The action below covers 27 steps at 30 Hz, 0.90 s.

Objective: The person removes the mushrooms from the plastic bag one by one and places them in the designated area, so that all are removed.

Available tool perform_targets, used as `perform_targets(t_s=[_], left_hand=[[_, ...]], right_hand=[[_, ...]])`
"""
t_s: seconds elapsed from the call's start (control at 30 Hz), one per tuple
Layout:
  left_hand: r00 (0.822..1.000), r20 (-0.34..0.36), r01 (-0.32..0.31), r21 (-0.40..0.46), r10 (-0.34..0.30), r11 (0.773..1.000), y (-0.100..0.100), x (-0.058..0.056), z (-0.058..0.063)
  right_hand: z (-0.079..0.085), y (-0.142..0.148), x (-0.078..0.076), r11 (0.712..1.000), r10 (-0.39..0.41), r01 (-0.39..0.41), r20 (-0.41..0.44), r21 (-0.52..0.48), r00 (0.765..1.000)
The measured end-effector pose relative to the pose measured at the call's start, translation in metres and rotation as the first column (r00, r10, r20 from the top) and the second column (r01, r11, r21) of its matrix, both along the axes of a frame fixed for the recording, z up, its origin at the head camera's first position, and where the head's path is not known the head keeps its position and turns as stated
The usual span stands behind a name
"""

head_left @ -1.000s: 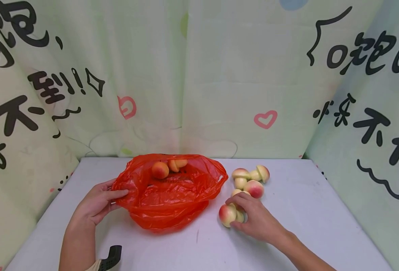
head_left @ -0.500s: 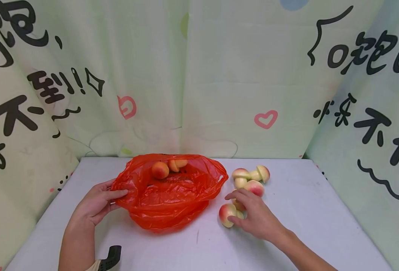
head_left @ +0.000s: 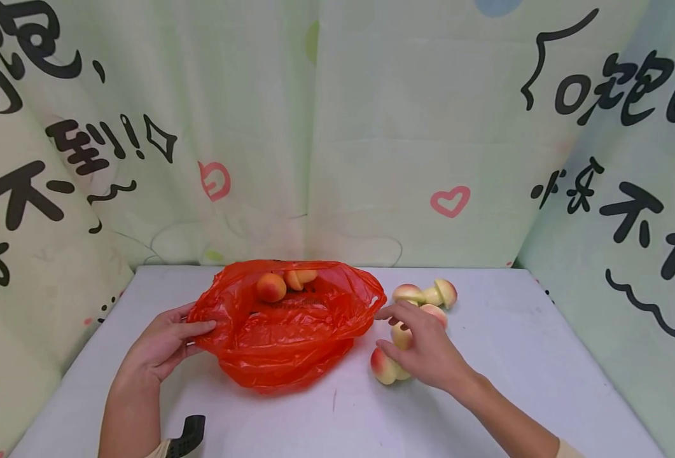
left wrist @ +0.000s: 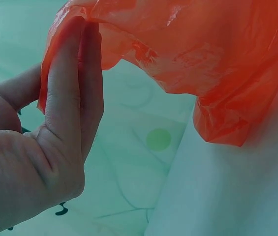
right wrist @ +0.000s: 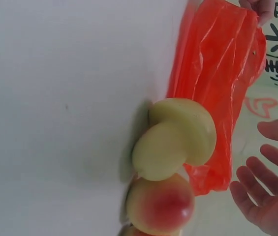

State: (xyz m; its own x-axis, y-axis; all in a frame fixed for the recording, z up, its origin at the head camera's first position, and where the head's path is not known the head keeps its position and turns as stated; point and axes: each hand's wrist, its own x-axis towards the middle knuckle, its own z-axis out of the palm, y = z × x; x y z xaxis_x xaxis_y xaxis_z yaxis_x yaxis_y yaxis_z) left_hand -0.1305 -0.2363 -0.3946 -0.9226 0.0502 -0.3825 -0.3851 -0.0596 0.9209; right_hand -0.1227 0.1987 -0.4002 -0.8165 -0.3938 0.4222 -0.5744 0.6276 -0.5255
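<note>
My left hand (head_left: 162, 343) pinches the left edge of a red plastic bag (head_left: 291, 362), thumb on the near side. The bag's mouth gapes, with a round reddish piece (head_left: 271, 288) and a mushroom-shaped piece (head_left: 301, 280) showing inside. Over the pile at the bag's right, my right hand (head_left: 429, 350) hovers with fingers spread and nothing between them. Beneath its thumb lies a toy mushroom (head_left: 384, 366) with a red-flushed cap; in the right wrist view a mushroom (right wrist: 178, 137) shows its pale stem. Another pale piece (head_left: 401, 336) is partly hidden by the fingers.
Behind my right hand lie more mushrooms (head_left: 445, 292) and a pink-red rounded piece (head_left: 436, 313), all on the white table (head_left: 514, 356). A printed curtain (head_left: 371, 159) encloses the table at the back and sides.
My right hand has let go of the front mushroom, opened its fingers and risen away toward the back. That mushroom stays in place. My left hand and the bag have barely moved.
</note>
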Motion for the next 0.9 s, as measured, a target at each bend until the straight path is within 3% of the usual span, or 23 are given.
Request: perform_targets(t_s=[0.17, 0.9], left_hand=[[1.0, -0.003, 0.001, 0.0, -0.001, 1.0, 0.0, 0.0, 0.0], [1.0, -0.014, 0.011, -0.008, -0.011, 1.0, 0.004, 0.001, 0.0]], right_hand=[[0.009, -0.007, -0.004, 1.0, -0.002, 0.002, -0.015, 0.002, 1.0], [0.033, -0.038, -0.031, 0.999, 0.038, -0.039, 0.173, 0.001, 0.984]])
